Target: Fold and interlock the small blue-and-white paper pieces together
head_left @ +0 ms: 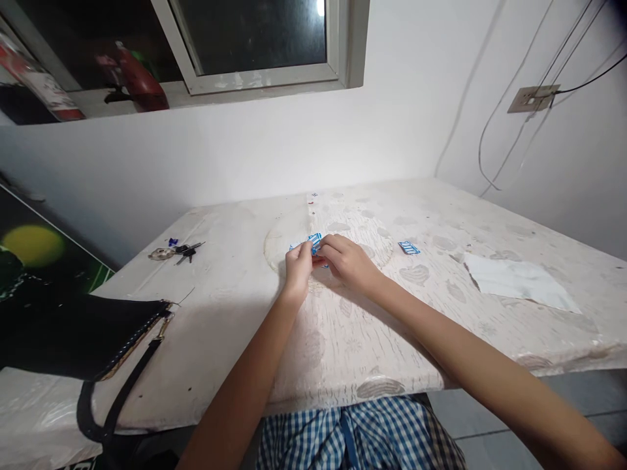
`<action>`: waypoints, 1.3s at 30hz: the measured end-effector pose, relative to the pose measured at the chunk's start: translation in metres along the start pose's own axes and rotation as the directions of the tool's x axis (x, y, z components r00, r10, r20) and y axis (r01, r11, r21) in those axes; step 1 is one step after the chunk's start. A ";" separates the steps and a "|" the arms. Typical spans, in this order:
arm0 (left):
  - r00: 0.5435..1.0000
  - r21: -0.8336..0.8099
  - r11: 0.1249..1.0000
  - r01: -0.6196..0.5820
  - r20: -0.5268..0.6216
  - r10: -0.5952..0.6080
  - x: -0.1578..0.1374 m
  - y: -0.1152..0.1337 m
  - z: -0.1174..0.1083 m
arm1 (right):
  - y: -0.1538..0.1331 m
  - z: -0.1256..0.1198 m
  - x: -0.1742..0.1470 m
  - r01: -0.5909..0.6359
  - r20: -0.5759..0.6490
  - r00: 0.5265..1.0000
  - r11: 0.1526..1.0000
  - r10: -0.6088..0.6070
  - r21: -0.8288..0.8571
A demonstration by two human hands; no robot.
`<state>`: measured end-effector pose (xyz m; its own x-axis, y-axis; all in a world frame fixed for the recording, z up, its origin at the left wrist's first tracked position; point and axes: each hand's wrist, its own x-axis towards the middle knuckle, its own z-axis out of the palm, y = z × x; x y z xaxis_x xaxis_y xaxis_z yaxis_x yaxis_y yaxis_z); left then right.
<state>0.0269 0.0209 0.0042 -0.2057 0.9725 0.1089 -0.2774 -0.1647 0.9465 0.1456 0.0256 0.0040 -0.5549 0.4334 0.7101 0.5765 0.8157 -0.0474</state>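
My left hand (298,266) and my right hand (345,258) meet over the middle of the table, fingers bent in a pinch. Between them is a small blue-and-white patterned piece (315,240), gripped by the fingertips of both hands. Its exact kind is too small to make out, and the fingers cover part of it. Bits of blue and white also show beside and below the fingers. To the right of my right hand, a similar blue-and-white piece (409,248) lies flat on the tablecloth.
The table (235,274) has a patterned plastic cover and stands against a white wall. Keys (185,251) lie at the left, behind a black bag (88,333) with a strap. A white cloth or paper (519,282) is at the right. Bottles (142,81) stand on the window sill.
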 end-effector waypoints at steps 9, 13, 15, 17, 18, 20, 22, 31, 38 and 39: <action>0.994 -0.183 0.977 0.108 0.013 -0.107 0.001 0.000 0.000 | 0.000 0.000 0.001 0.083 -0.070 0.993 0.989 -0.092 -0.122; 0.994 -0.200 0.974 0.104 -0.003 -0.106 0.002 0.000 0.001 | 0.000 -0.001 0.001 0.101 -0.038 0.993 0.981 -0.109 -0.164; 0.994 -0.195 0.976 0.099 -0.020 -0.105 0.002 0.000 0.001 | -0.001 -0.001 0.001 0.097 -0.029 0.994 0.981 -0.103 -0.168; 0.994 -0.186 0.978 0.095 -0.041 -0.105 0.002 0.000 0.000 | -0.003 -0.002 0.001 0.085 -0.024 0.996 0.985 -0.090 -0.150; 0.993 -0.182 0.979 0.095 -0.051 -0.106 0.002 0.001 0.000 | -0.005 -0.003 0.001 0.078 -0.025 0.996 0.988 -0.082 -0.132; 0.991 -0.172 0.980 0.104 -0.068 -0.117 0.003 0.000 -0.002 | -0.007 -0.004 0.001 0.064 -0.044 0.997 0.995 -0.067 -0.073; 0.990 -0.135 0.985 0.108 -0.075 -0.119 0.005 -0.001 -0.004 | -0.009 -0.006 0.000 0.043 -0.108 0.993 0.999 -0.041 0.012; 0.995 0.159 0.984 -0.076 0.076 0.065 -0.001 -0.005 0.003 | -0.007 -0.007 0.002 -0.060 -0.222 0.971 0.989 0.089 0.133; 0.989 0.183 0.972 -0.144 0.055 0.136 -0.003 0.000 0.004 | -0.006 -0.004 0.002 -0.132 -0.094 0.984 0.976 0.150 0.172; 0.988 0.171 0.974 -0.147 0.060 0.139 -0.004 0.000 0.004 | -0.005 -0.004 0.002 -0.140 -0.088 0.983 0.972 0.159 0.190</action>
<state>0.0314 0.0178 0.0055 -0.1851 0.9484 0.2574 -0.0793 -0.2755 0.9580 0.1440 0.0208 0.0081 -0.4013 0.5217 0.7529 0.5238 0.8050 -0.2786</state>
